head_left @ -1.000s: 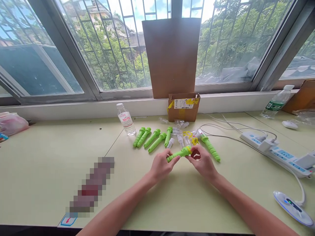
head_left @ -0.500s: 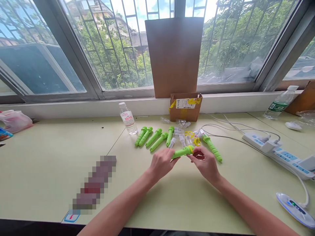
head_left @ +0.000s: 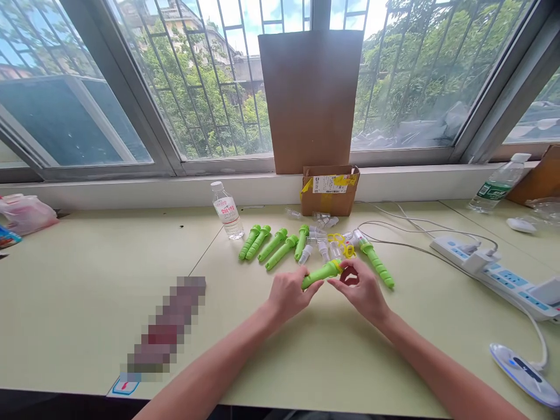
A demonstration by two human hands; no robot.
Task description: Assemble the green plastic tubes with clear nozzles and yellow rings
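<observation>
With the grip of the left hand (head_left: 285, 293) closed around the green tube (head_left: 318, 275) above the counter (head_left: 328, 361), steady the tube against rotation and align the curled fingers of the right hand (head_left: 366, 291), whose hold cannot be confirmed, squarely with the yellow ring (head_left: 336, 266)

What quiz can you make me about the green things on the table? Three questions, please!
1. What colour is the ring around the green tube in the left hand?
A) Red
B) Yellow
C) Blue

2. True or false: the power strip is to the right of all the green tubes.

3. Fill in the number: ___ other green tubes lie on the table.

Key: 1 B; 2 true; 3 six.
</observation>
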